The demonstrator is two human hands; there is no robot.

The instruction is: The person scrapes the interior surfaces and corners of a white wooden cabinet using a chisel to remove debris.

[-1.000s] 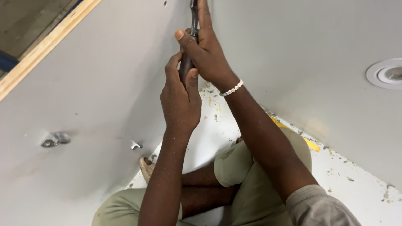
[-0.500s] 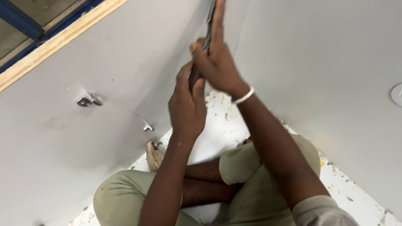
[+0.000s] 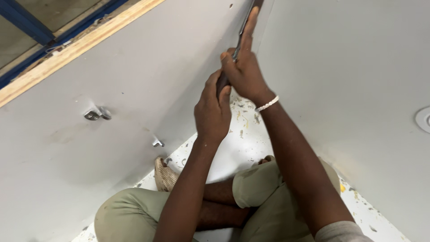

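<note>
A long dark tool (image 3: 242, 29) lies along the inner corner where two grey walls meet. My left hand (image 3: 212, 110) is wrapped around its lower handle end. Higher up, my right hand (image 3: 242, 71) grips the same tool, with the forefinger stretched out along the shaft toward the corner. A white beaded bracelet (image 3: 267, 104) sits on my right wrist. The tool's tip runs out of the top of the frame.
I sit cross-legged in khaki trousers (image 3: 130, 215) on a speckled white floor (image 3: 242, 143). Two small metal brackets (image 3: 96, 114) (image 3: 157, 143) stick out of the left grey wall. A wooden rail (image 3: 80, 45) tops that wall. A round white fitting (image 3: 423, 118) is on the right wall.
The view has shifted so the hands and tool now sit further right and the left wall's brackets lower. Both hands keep their hold on the tool in the corner.
</note>
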